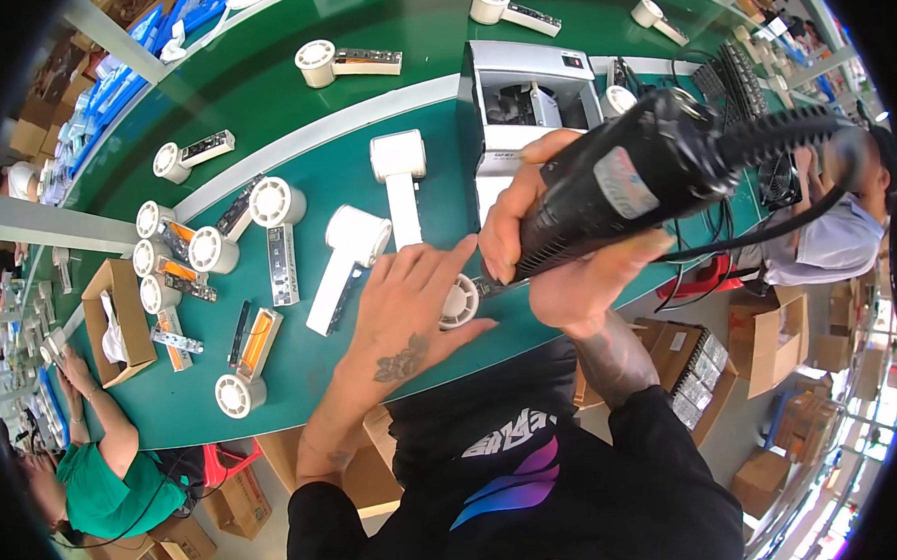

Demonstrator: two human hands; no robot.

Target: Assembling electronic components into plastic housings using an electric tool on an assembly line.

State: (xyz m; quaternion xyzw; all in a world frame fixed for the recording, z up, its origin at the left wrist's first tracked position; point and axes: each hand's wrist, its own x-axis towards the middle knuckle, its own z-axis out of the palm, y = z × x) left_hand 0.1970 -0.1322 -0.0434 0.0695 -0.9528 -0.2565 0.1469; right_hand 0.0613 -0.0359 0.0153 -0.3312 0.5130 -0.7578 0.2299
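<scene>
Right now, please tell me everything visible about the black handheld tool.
The black handheld tool is thick, cylindrical, seemingly plastic, with vent slots and a pale sticker. It slants in the right hand, rear end upper right, where a ribbed cable sleeve joins. Its front points lower left, toward a fan head; contact is unclear.

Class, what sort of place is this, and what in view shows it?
Probably a small-appliance assembly workshop: white handheld fans with exposed insides lie on the green bench, the right hand grips a black corded tool, and a co-worker is at the left.
</scene>
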